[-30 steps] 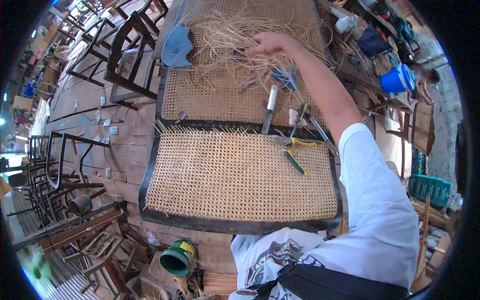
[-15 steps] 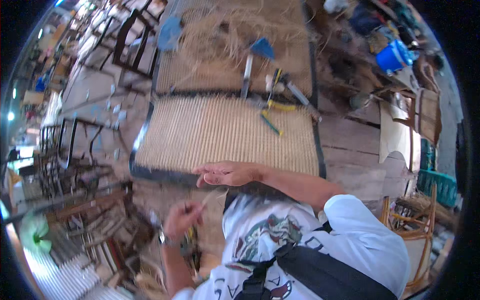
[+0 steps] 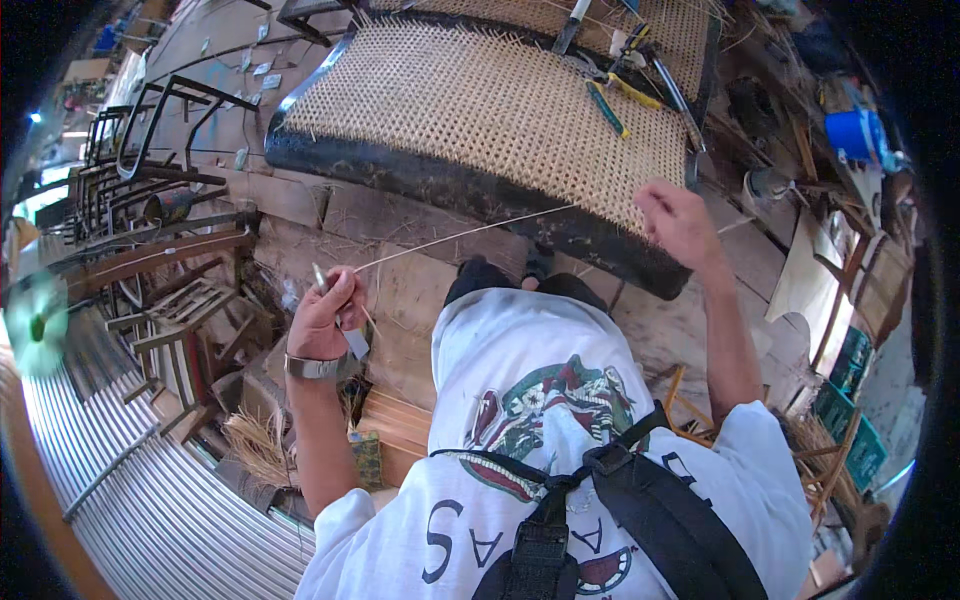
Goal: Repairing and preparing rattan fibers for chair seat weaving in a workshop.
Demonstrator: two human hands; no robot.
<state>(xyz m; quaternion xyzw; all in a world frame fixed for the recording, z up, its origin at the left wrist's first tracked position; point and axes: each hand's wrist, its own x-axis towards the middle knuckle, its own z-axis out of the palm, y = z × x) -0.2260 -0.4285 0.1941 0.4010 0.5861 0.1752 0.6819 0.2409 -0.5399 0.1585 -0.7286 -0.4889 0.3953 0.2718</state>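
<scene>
A panel of woven cane (image 3: pixel 450 110) in a black frame (image 3: pixel 400 180) lies in front of me. Closed around a thin cane strand (image 3: pixel 450 238), my left hand (image 3: pixel 335 312) is left of the frame's front edge. That hand also grips a small tool (image 3: pixel 355 340), with a pale tip above the fingers and a flat greyish end below; its kind is unclear. The strand runs taut rightward to the front edge of the weave. My right hand (image 3: pixel 678 228) is at the panel's right front corner, fingers curled; what they pinch, if anything, is hidden.
On the panel's far right lie yellow-and-green-handled pliers (image 3: pixel 608 108), a blade-like tool (image 3: pixel 572 28) and a long metal tool (image 3: pixel 678 95). Dark chair frames (image 3: pixel 165 125) stand at left, near a fan (image 3: pixel 38 325). A blue bucket (image 3: pixel 855 135) is at right.
My hands have moved apart: the right from the front edge's middle to its right corner, the left slightly up. A strand now stretches out from the left hand. The panel appears higher in view.
</scene>
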